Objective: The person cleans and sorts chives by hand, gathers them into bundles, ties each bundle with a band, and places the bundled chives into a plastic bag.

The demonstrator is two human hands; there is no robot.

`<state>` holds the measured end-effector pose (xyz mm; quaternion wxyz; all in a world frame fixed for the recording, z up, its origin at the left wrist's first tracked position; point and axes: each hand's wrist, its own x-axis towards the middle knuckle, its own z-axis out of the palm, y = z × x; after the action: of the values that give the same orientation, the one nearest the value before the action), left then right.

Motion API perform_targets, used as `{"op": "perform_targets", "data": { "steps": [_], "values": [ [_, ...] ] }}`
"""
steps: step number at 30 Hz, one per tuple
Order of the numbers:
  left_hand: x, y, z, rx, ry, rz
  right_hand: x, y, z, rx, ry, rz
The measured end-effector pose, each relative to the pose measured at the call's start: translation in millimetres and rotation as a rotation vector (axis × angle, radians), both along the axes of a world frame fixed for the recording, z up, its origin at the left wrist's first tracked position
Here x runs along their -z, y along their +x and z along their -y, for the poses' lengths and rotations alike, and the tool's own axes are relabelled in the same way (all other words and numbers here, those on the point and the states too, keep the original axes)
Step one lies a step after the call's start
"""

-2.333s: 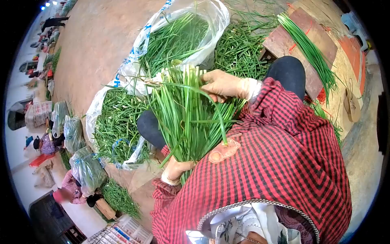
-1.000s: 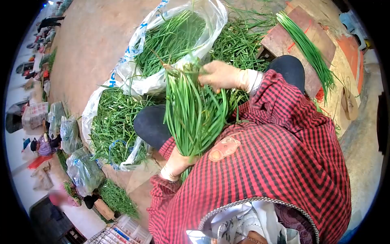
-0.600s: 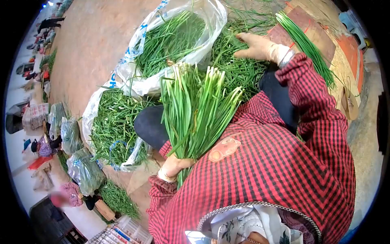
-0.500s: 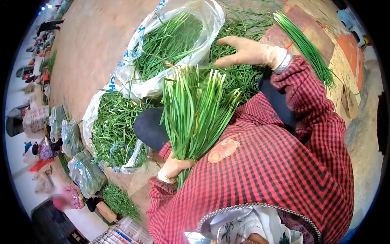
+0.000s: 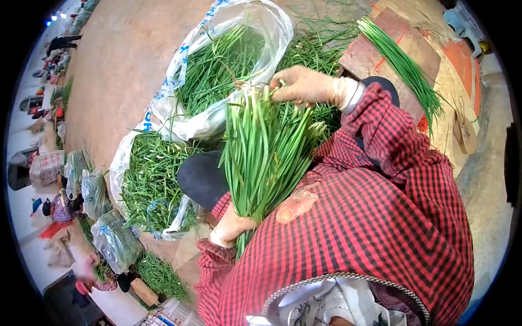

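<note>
My left hand [image 5: 235, 224], in what looks like a thin pale glove, is wrapped round the lower part of a thick bunch of green chives [image 5: 266, 157]. The bunch stands upright against my lap, its white stem ends fanned out at the top. My right hand [image 5: 304, 86] reaches across those ends, thumb and fingers closed on a few stems at the top edge; the fingertips are partly hidden. Just beyond is an open clear plastic bag [image 5: 280, 32] with more chives. Beside my knee, loose cut greens [image 5: 155, 171] lie heaped on plastic.
A tidy bundle of chives [image 5: 405, 68] rests on a brown board [image 5: 353, 57] at the right, near a sandal [image 5: 464, 132]. More greens [image 5: 315, 51] lie on the floor ahead. At the left are filled plastic bags [image 5: 116, 239] and other people [image 5: 64, 204] sitting along the wall.
My right hand has come down and left from above the bunch, and its spread fingers have closed on the stem ends. The left hand keeps its grip.
</note>
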<state>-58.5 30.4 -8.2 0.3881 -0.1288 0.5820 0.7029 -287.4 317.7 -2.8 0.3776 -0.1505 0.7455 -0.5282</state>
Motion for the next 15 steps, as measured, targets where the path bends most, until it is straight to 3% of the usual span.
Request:
{"op": "perform_targets", "data": {
  "steps": [1,3,5,7,9,10,13,15],
  "values": [
    [-0.9,0.9,0.6,0.001,0.002,0.000,5.8,-10.7,-6.5,0.033,0.073,-0.102],
    [-1.6,3.4,1.8,0.043,-0.042,-0.034,11.3,-31.3,-33.0,0.361,-0.011,-0.175],
    [6.6,9.5,5.2,0.036,-0.047,-0.047,17.7,-56.6,-72.0,0.495,0.130,-0.306],
    [8.4,11.9,6.7,0.029,-0.054,-0.061,17.4,-54.8,-82.9,0.132,0.398,-0.602],
    [6.0,7.1,3.3,0.032,-0.077,-0.078,23.8,-27.4,-64.7,-0.030,0.447,-0.854],
    [1.4,3.6,-1.3,0.028,-0.076,-0.084,10.5,-16.8,-50.2,-0.138,0.324,-0.801],
    [0.2,2.1,-0.1,0.042,-0.066,-0.008,8.6,14.0,-14.4,-0.371,0.300,-0.841],
    [-6.0,1.0,-2.4,0.044,-0.078,-0.022,5.4,18.3,4.5,-0.658,0.400,-0.596]
  ]
}}
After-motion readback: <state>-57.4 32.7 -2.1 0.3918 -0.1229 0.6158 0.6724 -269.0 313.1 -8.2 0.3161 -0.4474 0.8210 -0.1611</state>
